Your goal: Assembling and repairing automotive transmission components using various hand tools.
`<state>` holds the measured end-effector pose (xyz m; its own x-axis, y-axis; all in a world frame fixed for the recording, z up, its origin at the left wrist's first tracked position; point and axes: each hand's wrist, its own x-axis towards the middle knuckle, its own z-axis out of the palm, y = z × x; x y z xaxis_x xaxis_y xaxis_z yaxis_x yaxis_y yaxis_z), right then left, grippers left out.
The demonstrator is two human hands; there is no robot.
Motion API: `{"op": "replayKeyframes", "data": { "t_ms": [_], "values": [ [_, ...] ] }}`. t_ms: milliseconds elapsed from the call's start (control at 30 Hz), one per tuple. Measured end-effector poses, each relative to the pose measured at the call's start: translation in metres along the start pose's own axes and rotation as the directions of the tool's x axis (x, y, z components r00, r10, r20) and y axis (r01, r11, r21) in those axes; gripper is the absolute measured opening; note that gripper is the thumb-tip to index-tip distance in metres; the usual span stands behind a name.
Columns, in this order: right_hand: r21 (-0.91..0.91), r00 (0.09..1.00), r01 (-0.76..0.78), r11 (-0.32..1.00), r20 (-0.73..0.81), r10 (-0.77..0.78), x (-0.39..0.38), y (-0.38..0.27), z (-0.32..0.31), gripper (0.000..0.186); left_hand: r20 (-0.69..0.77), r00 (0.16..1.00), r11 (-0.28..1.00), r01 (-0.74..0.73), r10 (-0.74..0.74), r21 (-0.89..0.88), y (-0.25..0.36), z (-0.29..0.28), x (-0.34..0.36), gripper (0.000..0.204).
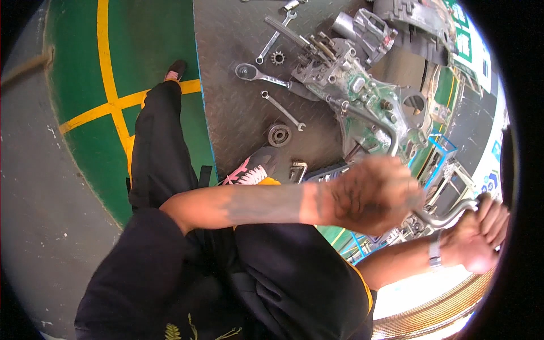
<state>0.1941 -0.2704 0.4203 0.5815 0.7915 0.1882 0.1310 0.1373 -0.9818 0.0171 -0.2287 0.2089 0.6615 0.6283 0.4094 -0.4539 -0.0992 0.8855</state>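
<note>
Both of my hands are closed on a bent silver cranked bar (386, 127), whose far end meets a socket on a grey and green metal casting (368, 96). My left hand (371, 195) grips it near the middle, hiding part of it, slightly smeared by motion. At the far right, my right hand (480, 232) has its fingers curled round the bar's end. Left of the casting lie a ratchet (247, 72), an upper wrench (275, 39), a lower wrench (282, 110), a small gear (277, 57) and a round metal part (279, 134).
A diamond-plate surface (226, 45) carries the parts, with more housings (411, 22) at upper right. My foot (249, 173) is on its near part. A green floor with yellow lines (73, 119) lies left. Blue frames (436, 147) stand at right.
</note>
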Motion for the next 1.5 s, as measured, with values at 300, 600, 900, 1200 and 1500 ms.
{"op": "replayKeyframes", "data": {
  "t_ms": [300, 600, 900, 1200, 1500],
  "values": [
    [0.013, 0.993, -0.001, 1.000, 0.115, 0.000, -0.009, 0.024, 0.081, 0.027, -0.509, 0.737, 0.716, 0.048, 0.444, 0.696, -0.017, 0.053, 0.013, 0.029],
    [0.165, 0.992, 0.004, 0.986, 0.120, -0.024, -0.036, 0.034, 0.104, 0.021, -0.606, 0.707, 0.848, 0.017, 0.365, 0.530, -0.020, 0.053, 0.042, 0.021],
    [0.428, 0.943, -0.131, 0.894, 0.331, -0.020, -0.051, 0.048, 0.122, 0.027, -0.491, 0.769, 0.736, 0.042, 0.408, 0.676, -0.055, 0.034, 0.083, 0.018],
    [0.329, 0.986, -0.068, 0.942, 0.169, 0.012, -0.047, 0.035, 0.093, 0.036, -0.301, 0.930, 0.820, 0.000, 0.211, 0.573, -0.019, 0.012, 0.044, 0.019],
    [0.271, 0.991, -0.015, 0.963, 0.135, -0.022, -0.051, 0.030, 0.080, 0.032, -0.302, 0.858, 0.629, -0.031, 0.415, 0.777, -0.035, -0.007, 0.068, 0.013]
  ]
}}
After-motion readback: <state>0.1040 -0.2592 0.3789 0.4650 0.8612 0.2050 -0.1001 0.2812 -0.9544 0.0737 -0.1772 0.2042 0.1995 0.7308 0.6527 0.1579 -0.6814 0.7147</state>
